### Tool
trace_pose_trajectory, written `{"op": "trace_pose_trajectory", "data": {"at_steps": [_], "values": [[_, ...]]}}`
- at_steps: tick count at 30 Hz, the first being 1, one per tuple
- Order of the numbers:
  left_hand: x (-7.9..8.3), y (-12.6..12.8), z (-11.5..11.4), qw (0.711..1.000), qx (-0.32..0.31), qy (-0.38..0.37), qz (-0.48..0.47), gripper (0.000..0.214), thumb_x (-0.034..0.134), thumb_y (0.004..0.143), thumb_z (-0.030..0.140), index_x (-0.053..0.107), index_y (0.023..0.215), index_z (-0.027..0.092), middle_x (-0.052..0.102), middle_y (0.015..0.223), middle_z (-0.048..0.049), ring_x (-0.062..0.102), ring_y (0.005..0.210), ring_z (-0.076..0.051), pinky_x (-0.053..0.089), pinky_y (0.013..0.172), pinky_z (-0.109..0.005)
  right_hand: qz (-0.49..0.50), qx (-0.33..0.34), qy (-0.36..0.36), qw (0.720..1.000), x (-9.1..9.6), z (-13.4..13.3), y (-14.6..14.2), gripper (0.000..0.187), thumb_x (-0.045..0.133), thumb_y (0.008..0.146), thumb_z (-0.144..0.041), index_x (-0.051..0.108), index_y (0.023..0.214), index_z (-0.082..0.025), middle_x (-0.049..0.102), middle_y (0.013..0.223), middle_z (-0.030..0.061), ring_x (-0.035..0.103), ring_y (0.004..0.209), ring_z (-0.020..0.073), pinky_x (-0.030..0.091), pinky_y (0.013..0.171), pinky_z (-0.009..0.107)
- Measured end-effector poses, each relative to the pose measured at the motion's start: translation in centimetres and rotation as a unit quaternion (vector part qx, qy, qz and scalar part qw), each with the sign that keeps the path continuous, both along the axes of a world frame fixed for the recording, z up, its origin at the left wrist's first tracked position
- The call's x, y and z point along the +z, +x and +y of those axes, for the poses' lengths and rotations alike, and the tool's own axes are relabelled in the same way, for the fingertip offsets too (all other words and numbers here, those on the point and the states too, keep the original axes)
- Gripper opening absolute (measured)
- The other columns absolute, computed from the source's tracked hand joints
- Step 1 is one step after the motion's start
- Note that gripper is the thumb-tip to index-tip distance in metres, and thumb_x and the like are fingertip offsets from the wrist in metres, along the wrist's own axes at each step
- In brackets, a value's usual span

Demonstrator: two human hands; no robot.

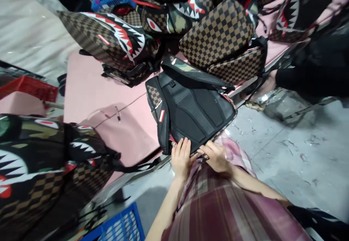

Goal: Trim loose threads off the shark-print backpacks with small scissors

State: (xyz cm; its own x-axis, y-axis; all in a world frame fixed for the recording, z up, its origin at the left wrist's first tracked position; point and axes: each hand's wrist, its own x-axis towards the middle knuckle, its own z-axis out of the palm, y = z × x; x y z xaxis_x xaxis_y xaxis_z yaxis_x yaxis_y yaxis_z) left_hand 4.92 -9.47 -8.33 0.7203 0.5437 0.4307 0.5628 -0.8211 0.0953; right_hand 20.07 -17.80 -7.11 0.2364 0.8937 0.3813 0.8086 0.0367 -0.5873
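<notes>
A black-backed backpack with checkered and camouflage trim lies at the table's near edge, its padded back panel facing up and its bottom edge towards me. My left hand is closed over that near edge, fingers on top of the panel. Just to its right, my right hand is closed at the same edge, fingers bent around it. A small dark piece shows by the right fingertips; I cannot make out what it is. One shoulder strap runs along the backpack's far side.
Several checkered backpacks with shark-mouth prints, such as this one, crowd the pink table. More bags stand at left. Blue crates and a red crate are nearby. Another person's hand is at right, above the littered floor.
</notes>
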Motion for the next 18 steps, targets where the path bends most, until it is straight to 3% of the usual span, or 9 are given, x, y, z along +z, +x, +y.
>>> {"op": "trace_pose_trajectory", "data": {"at_steps": [5, 8, 10, 13, 16, 18], "values": [[0.7, -0.7, 0.1, 0.999, -0.032, 0.001, 0.008, 0.055, 0.049, 0.087, 0.036, 0.039, 0.136, 0.013, 0.057, 0.124, -0.0179, 0.05, 0.12, -0.029, 0.034, 0.1, -0.044, -0.099, 0.019, 0.055, 0.993, 0.9, -0.1, 1.1, 0.024, 0.043, 0.091, -0.018, 0.062, 0.076, -0.018, 0.054, 0.068, 0.0022, 0.047, 0.059, 0.0135, 0.03, 0.056, 0.028], [1.0, -2.8, 0.1, 0.999, -0.037, 0.015, 0.011, 0.058, 0.052, 0.086, 0.029, 0.034, 0.14, 0.018, 0.059, 0.123, -0.0153, 0.053, 0.118, -0.027, 0.036, 0.1, -0.044, -0.118, -0.047, 0.058, 0.99, 1.2, -1.4, 4.5, 0.023, 0.045, 0.087, -0.016, 0.061, 0.071, -0.017, 0.051, 0.064, 0.0027, 0.045, 0.058, 0.0147, 0.029, 0.054, 0.028], [1.1, -4.6, 0.1, 0.999, -0.034, 0.006, 0.012, 0.06, 0.054, 0.085, 0.023, 0.031, 0.141, 0.021, 0.059, 0.123, -0.0138, 0.054, 0.116, -0.026, 0.037, 0.1, -0.045, -0.08, -0.108, 0.033, 0.99, 1.1, -2.6, 7.4, 0.018, 0.047, 0.083, -0.015, 0.062, 0.073, -0.016, 0.052, 0.066, 0.0033, 0.045, 0.058, 0.015, 0.03, 0.054, 0.027], [1.1, -6.7, -0.1, 0.999, -0.037, -0.027, 0.017, 0.061, 0.055, 0.084, 0.019, 0.033, 0.14, 0.024, 0.059, 0.123, -0.0129, 0.055, 0.115, -0.026, 0.038, 0.101, -0.048, 0.057, -0.084, -0.026, 0.995, 0.7, -4.2, 10.9, 0.018, 0.049, 0.082, -0.018, 0.065, 0.076, -0.017, 0.056, 0.07, 0.0031, 0.051, 0.061, 0.0146, 0.035, 0.056, 0.025], [1.4, -7.4, -0.3, 0.996, -0.03, -0.079, 0.015, 0.057, 0.058, 0.082, 0.024, 0.04, 0.136, 0.023, 0.058, 0.124, -0.0134, 0.054, 0.115, -0.029, 0.036, 0.102, -0.052, 0.218, -0.073, -0.028, 0.973, 0.1, -4.5, 12.2, 0.019, 0.052, 0.084, -0.026, 0.068, 0.077, -0.019, 0.06, 0.07, 0.0026, 0.055, 0.063, 0.0149, 0.04, 0.059, 0.026], [2.0, -7.1, -0.4, 0.988, 0.003, -0.155, -0.005, 0.052, 0.06, 0.081, 0.033, 0.047, 0.13, 0.023, 0.059, 0.124, -0.0122, 0.054, 0.116, -0.03, 0.037, 0.102, -0.052, 0.254, -0.101, -0.01, 0.962, -0.3, -4.1, 12.5, 0.02, 0.053, 0.084, -0.029, 0.07, 0.081, -0.019, 0.061, 0.07, 0.003, 0.055, 0.064, 0.0154, 0.041, 0.059, 0.027]]}}
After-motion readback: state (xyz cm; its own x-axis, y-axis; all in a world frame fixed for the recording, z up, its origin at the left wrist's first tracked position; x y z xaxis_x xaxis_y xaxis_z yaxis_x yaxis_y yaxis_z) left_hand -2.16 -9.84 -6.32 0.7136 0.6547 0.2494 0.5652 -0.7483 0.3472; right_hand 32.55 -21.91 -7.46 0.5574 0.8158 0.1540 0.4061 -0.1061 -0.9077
